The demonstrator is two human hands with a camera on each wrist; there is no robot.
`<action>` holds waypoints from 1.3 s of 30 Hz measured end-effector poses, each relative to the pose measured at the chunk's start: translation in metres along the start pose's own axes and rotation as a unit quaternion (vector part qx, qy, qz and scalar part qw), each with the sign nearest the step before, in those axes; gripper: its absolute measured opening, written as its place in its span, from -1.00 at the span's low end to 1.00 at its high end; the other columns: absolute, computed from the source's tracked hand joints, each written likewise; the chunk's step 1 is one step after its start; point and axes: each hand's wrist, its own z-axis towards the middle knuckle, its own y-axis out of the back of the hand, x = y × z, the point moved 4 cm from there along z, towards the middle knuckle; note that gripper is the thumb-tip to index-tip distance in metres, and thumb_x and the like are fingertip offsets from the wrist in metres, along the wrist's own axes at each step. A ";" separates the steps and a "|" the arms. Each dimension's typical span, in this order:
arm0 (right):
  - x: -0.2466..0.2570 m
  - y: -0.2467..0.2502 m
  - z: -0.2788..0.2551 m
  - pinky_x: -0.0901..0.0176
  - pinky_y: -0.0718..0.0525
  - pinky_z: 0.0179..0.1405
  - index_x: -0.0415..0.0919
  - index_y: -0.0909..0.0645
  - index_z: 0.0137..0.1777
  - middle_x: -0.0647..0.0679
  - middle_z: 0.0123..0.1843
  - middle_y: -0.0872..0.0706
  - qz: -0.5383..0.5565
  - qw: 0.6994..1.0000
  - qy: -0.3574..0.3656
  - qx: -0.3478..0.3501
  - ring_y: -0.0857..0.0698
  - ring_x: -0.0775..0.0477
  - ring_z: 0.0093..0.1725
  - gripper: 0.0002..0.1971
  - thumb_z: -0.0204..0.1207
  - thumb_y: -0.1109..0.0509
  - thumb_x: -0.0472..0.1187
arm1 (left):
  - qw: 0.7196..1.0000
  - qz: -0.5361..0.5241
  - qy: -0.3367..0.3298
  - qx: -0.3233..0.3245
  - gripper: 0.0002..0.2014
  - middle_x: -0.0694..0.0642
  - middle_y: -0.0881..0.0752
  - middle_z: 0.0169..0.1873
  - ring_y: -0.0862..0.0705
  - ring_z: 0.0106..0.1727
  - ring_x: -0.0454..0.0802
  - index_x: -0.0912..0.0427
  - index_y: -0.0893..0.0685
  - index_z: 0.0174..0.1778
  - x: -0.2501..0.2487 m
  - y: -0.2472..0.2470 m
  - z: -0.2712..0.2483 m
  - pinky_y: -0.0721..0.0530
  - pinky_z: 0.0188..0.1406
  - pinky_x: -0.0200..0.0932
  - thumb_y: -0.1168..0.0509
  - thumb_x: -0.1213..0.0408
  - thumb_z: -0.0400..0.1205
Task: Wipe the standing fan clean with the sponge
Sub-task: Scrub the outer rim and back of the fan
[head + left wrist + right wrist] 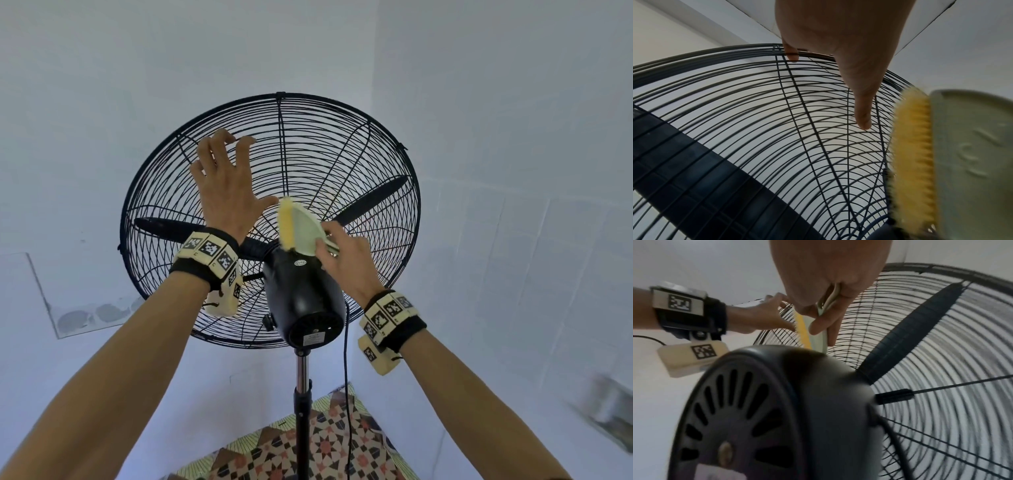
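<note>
Tall black standing fan (301, 294) with round wire cage (342, 144) sits in a corner of white walls (496, 102), seen from behind. Motor housing (777, 402) faces the person, with vent slots on its rear cap.

Left hand (227, 186) is spread flat against the back of the cage, upper left of the hub. Fingers (863, 113) are straight and apart, gripping nothing; fingertips lie on the wires near the rim.

Right hand (346, 255) grips the cleaning tool: a pale green plastic-backed pad with yellow bristly face (296, 228), more brush than sponge by the look of it. Thumb and fingers (818, 326) are curled round its lower end. The tool stands nearly upright, yellow edge toward the left hand, bottom end just above the top of the motor housing, right at the cage centre. Can't tell whether the yellow face actually touches the wires.

Black blades (373, 202) are visible behind the grille. A chrome-and-black pole (302, 394) runs down to a patterned tile floor (308, 452). A black power cord (346, 377) hangs beside the pole. Both wrists carry tagged bands (209, 250).
</note>
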 end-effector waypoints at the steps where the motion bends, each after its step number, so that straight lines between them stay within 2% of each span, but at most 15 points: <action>1: 0.004 -0.004 0.003 -0.04 -0.84 -0.38 -0.15 -0.57 0.36 -0.21 -0.09 -0.84 -0.010 1.000 0.004 0.000 -0.82 -0.13 -0.32 -0.76 0.75 -0.30 -0.12 | 1.000 -0.001 0.002 0.002 0.04 0.29 -0.38 0.53 -0.35 0.55 0.37 0.04 -0.35 0.55 0.000 0.001 0.000 -0.48 0.35 0.33 -0.62 -0.37 0.26; 4: 0.001 0.001 0.006 0.08 -0.78 -0.45 -0.27 -0.57 0.36 -0.13 -0.24 -0.75 -0.048 0.997 -0.048 -0.042 -0.76 -0.15 -0.38 -0.76 0.77 -0.29 -0.21 | 1.000 -0.002 0.016 0.008 0.06 0.30 -0.37 0.55 -0.35 0.57 0.40 0.05 -0.34 0.55 -0.001 0.002 -0.001 -0.48 0.38 0.38 -0.69 -0.28 0.24; 8: -0.017 0.017 -0.003 0.37 -0.61 -0.61 -0.28 -0.57 0.32 -0.22 -0.22 -0.74 -0.062 0.984 -0.148 -0.077 -0.72 -0.04 -0.42 -0.79 0.77 -0.28 -0.20 | 0.999 0.004 0.025 0.020 0.06 0.31 -0.35 0.58 -0.33 0.60 0.41 0.04 -0.31 0.57 0.000 0.003 -0.003 -0.45 0.42 0.40 -0.70 -0.24 0.26; 11: -0.010 0.016 -0.005 0.22 -0.75 -0.54 -0.24 -0.57 0.38 -0.22 -0.10 -0.77 0.017 0.987 -0.151 -0.059 -0.82 -0.03 -0.38 -0.74 0.77 -0.28 -0.17 | 1.000 0.000 0.025 0.014 0.05 0.30 -0.36 0.58 -0.34 0.60 0.40 0.03 -0.31 0.56 -0.001 0.004 -0.004 -0.45 0.42 0.40 -0.70 -0.22 0.25; 14: 0.008 0.011 -0.009 0.43 -0.68 -0.46 -0.17 -0.57 0.42 -0.19 -0.10 -0.75 0.051 0.990 -0.129 -0.012 -0.78 0.16 -0.39 -0.73 0.80 -0.26 -0.14 | 1.000 0.000 0.024 0.011 0.05 0.31 -0.36 0.57 -0.34 0.60 0.41 0.04 -0.30 0.57 0.000 0.005 -0.006 -0.46 0.40 0.40 -0.70 -0.21 0.26; 16: 0.016 0.008 -0.009 0.41 -0.65 -0.55 -0.24 -0.57 0.41 -0.20 -0.15 -0.77 0.035 0.994 -0.104 -0.003 -0.76 0.11 -0.45 -0.74 0.81 -0.25 -0.18 | 1.000 0.005 0.025 0.011 0.05 0.31 -0.36 0.56 -0.34 0.59 0.41 0.05 -0.29 0.57 0.000 0.007 -0.007 -0.47 0.39 0.39 -0.70 -0.20 0.27; 18: 0.013 0.012 -0.005 0.42 -0.56 -0.66 -0.30 -0.56 0.38 -0.19 -0.12 -0.77 0.003 0.992 -0.122 -0.043 -0.74 0.03 -0.52 -0.75 0.80 -0.24 -0.22 | 1.000 0.007 0.025 0.013 0.05 0.31 -0.36 0.56 -0.34 0.59 0.39 0.05 -0.29 0.56 0.001 0.007 -0.006 -0.47 0.39 0.38 -0.70 -0.20 0.28; 20: 0.009 0.015 -0.003 0.39 -0.53 -0.70 -0.31 -0.55 0.34 -0.15 -0.09 -0.71 -0.006 0.982 -0.167 -0.083 -0.72 -0.01 -0.56 -0.77 0.79 -0.24 -0.23 | 1.000 0.005 0.024 0.015 0.04 0.30 -0.36 0.56 -0.34 0.58 0.39 0.05 -0.30 0.56 0.001 0.008 -0.006 -0.48 0.39 0.37 -0.70 -0.19 0.27; 22: 0.013 0.009 -0.004 0.30 -0.61 -0.70 -0.31 -0.51 0.32 -0.17 -0.09 -0.70 0.005 0.978 -0.188 -0.095 -0.73 -0.06 -0.53 -0.80 0.79 -0.24 -0.23 | 1.000 0.006 0.025 0.017 0.04 0.31 -0.36 0.56 -0.35 0.58 0.40 0.05 -0.30 0.55 0.000 0.008 -0.005 -0.48 0.39 0.38 -0.71 -0.17 0.27; 26: 0.033 -0.017 0.002 -0.13 -0.84 -0.39 -0.27 -0.44 0.32 -0.29 0.00 -0.68 -0.015 0.965 -0.239 -0.108 -0.80 -0.27 -0.26 -0.81 0.78 -0.24 -0.26 | 1.000 -0.003 0.024 0.018 0.02 0.31 -0.36 0.57 -0.33 0.60 0.40 0.06 -0.31 0.55 -0.003 0.008 -0.006 -0.47 0.41 0.39 -0.71 -0.13 0.29; 29: 0.056 -0.042 0.009 -0.18 -0.84 -0.38 -0.29 -0.41 0.40 -0.28 0.01 -0.68 -0.003 0.966 -0.243 -0.085 -0.81 -0.30 -0.21 -0.72 0.75 -0.28 -0.28 | 1.000 -0.005 0.020 0.021 -0.01 0.32 -0.36 0.56 -0.34 0.60 0.40 0.08 -0.32 0.54 -0.001 0.008 -0.005 -0.47 0.40 0.38 -0.72 -0.09 0.30; 31: 0.068 -0.048 0.008 -0.07 -0.82 -0.50 -0.26 -0.43 0.36 -0.19 -0.07 -0.68 0.029 0.973 -0.221 -0.059 -0.80 -0.22 -0.35 -0.79 0.79 -0.24 -0.23 | 1.000 -0.008 0.019 0.020 -0.02 0.33 -0.37 0.56 -0.35 0.59 0.40 0.08 -0.32 0.52 0.003 0.007 -0.004 -0.47 0.40 0.39 -0.72 -0.08 0.30; 34: 0.071 -0.033 -0.001 0.16 -0.73 -0.63 -0.28 -0.47 0.30 0.11 -0.18 -0.58 0.061 0.975 -0.204 -0.056 -0.76 -0.13 -0.51 -0.83 0.83 -0.19 -0.22 | 1.000 -0.015 0.016 0.012 -0.03 0.31 -0.37 0.56 -0.35 0.59 0.39 0.06 -0.33 0.52 0.006 0.008 -0.006 -0.47 0.40 0.37 -0.72 -0.08 0.30; 37: 0.059 -0.014 -0.006 0.25 -0.72 -0.61 -0.31 -0.46 0.37 -0.09 -0.01 -0.59 0.051 0.957 -0.255 -0.126 -0.81 -0.18 -0.39 -0.78 0.81 -0.20 -0.27 | 1.000 -0.018 0.004 0.015 -0.03 0.32 -0.36 0.57 -0.32 0.62 0.41 0.06 -0.32 0.55 0.001 0.009 -0.008 -0.43 0.44 0.39 -0.71 -0.08 0.33; 39: 0.058 -0.017 -0.005 0.37 -0.64 -0.63 -0.34 -0.44 0.43 -0.15 0.04 -0.62 0.064 0.948 -0.278 -0.140 -0.82 -0.22 -0.32 -0.73 0.79 -0.21 -0.29 | 1.000 -0.014 0.003 0.024 -0.02 0.33 -0.34 0.60 -0.30 0.65 0.43 0.06 -0.30 0.57 -0.005 0.008 -0.007 -0.41 0.49 0.43 -0.71 -0.05 0.34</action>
